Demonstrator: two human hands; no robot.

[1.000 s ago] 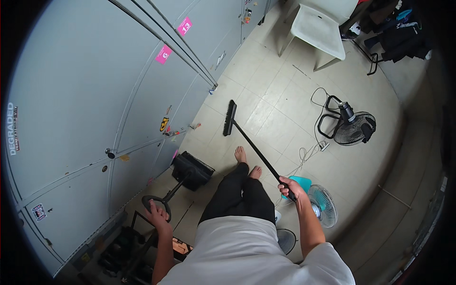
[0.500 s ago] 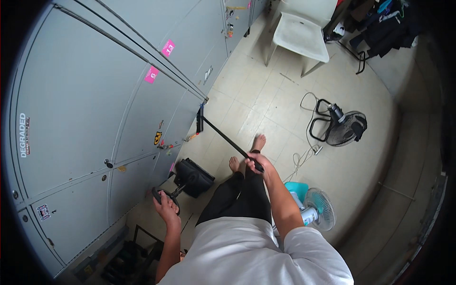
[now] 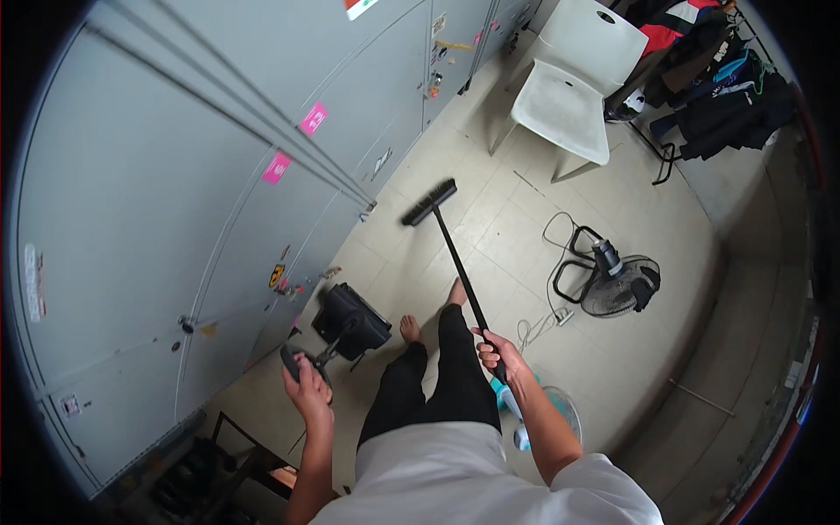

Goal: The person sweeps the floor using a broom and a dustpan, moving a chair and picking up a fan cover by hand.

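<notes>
Pink labels (image 3: 276,167) mark lockers (image 3: 131,219); the right grip (image 3: 500,354) holds a broom (image 3: 450,245).

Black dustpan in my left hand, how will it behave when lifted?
The dustpan looks like hard plastic, so probably stiff and fairly light. Its bulk sits down the handle from your left hand, so it may swing or tip.

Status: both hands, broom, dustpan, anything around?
Left hand closed on dustpan handle. Right hand gripping broom, its head out near the lockers. Black fan on floor to the right, white chair ahead.
</notes>
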